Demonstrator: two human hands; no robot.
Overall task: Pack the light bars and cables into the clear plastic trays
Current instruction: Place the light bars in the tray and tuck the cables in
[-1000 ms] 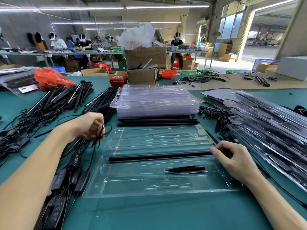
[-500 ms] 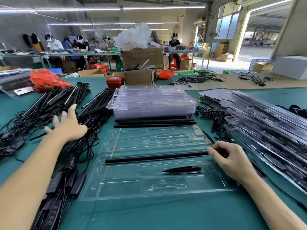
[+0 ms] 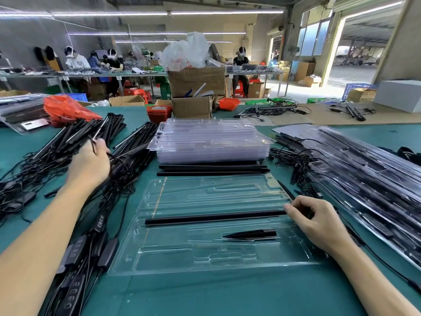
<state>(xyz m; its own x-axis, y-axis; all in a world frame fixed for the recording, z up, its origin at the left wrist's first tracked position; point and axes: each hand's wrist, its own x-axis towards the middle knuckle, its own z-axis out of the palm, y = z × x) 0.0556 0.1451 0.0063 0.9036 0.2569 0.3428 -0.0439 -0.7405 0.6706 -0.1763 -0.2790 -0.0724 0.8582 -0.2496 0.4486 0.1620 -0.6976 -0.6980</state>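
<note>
Work is being done on a green counter (image 3: pixel 205 293), where an open clear plastic tray (image 3: pixel 205 258) is lying flat in front of the person. One black light bar (image 3: pixel 214 217) is being kept in the long middle channel of the tray, and its right end is being touched by the right hand (image 3: pixel 319 222), whose fingers are curled together around that end; whether the bar is truly being pinched cannot be told. A short black pointed piece (image 3: pixel 250 234) is lying in a lower pocket of the same tray. The left hand (image 3: pixel 88 166) is being held over the pile of light bars and cables (image 3: pixel 75 144) on the left side of the counter, and its grip is being closed on a thin black cable or rod from that pile. More black cables with controllers (image 3: pixel 86 249) are lying just beside the left edge of the tray. Behind the tray, three loose black bars (image 3: pixel 211 169) are lying side by side, and a stack of empty clear trays (image 3: pixel 209 140) is standing just behind them. Filled trays (image 3: pixel 364 179) are being kept in a leaning row on the right.
</note>
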